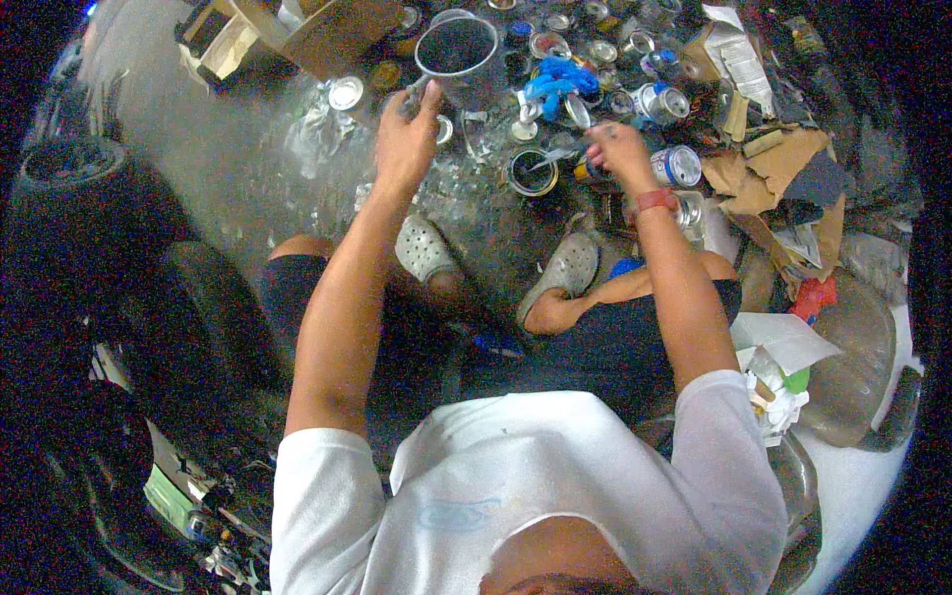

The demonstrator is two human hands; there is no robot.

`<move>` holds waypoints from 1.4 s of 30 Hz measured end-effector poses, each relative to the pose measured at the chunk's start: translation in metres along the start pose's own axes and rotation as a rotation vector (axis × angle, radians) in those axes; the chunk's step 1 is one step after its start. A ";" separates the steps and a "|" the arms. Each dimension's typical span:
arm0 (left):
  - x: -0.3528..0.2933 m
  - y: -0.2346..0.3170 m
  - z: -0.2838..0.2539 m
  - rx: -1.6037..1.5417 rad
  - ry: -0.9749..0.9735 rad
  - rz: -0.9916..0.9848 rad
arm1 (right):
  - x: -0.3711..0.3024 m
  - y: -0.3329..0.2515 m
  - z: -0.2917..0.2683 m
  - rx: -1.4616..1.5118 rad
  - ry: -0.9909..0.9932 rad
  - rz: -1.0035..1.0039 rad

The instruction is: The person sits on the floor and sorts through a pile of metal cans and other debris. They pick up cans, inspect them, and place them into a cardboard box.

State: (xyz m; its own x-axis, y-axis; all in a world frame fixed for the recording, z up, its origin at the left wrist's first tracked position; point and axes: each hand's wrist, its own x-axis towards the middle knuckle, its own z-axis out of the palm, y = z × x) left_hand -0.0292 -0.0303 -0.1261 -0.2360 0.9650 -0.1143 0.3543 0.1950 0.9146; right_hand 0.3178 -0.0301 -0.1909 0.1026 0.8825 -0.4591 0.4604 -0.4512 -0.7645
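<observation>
My left hand (409, 129) is closed at the near edge of a round, pale-rimmed container (458, 73) with a dark inside. Whether it is a cup or a strainer I cannot make out. To the right, my right hand (619, 151) is closed, with a red band at the wrist. From its fingers a thin pale stirring stick (563, 156), blurred, reaches left toward an open tin (533, 173) of dark contents on the floor. Crumpled blue gloves (561, 81) lie beyond that tin. A white-and-blue can (676, 166) stands beside my right wrist.
Several cans and jars crowd the far floor, among them a white-and-blue can (659, 102). Torn cardboard (783, 169) lies at right, a wooden box (332, 35) at far left. A tyre (74, 164) stands at left. My feet in grey clogs (424, 248) flank the middle.
</observation>
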 end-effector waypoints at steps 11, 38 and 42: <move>0.011 -0.001 0.007 -0.033 -0.027 -0.098 | -0.033 -0.045 -0.114 -0.085 0.086 -0.155; 0.007 0.015 -0.001 -0.173 0.047 -0.137 | -0.039 -0.007 0.053 -0.911 0.012 -0.529; 0.015 0.001 -0.008 0.004 0.053 -0.075 | -0.046 -0.016 0.054 -0.740 0.052 -0.495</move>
State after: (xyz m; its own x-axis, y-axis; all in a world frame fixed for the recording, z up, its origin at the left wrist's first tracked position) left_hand -0.0399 -0.0175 -0.1239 -0.3096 0.9370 -0.1617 0.3370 0.2671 0.9028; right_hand 0.2585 -0.0710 -0.1822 -0.2275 0.9665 -0.1190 0.9123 0.1688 -0.3731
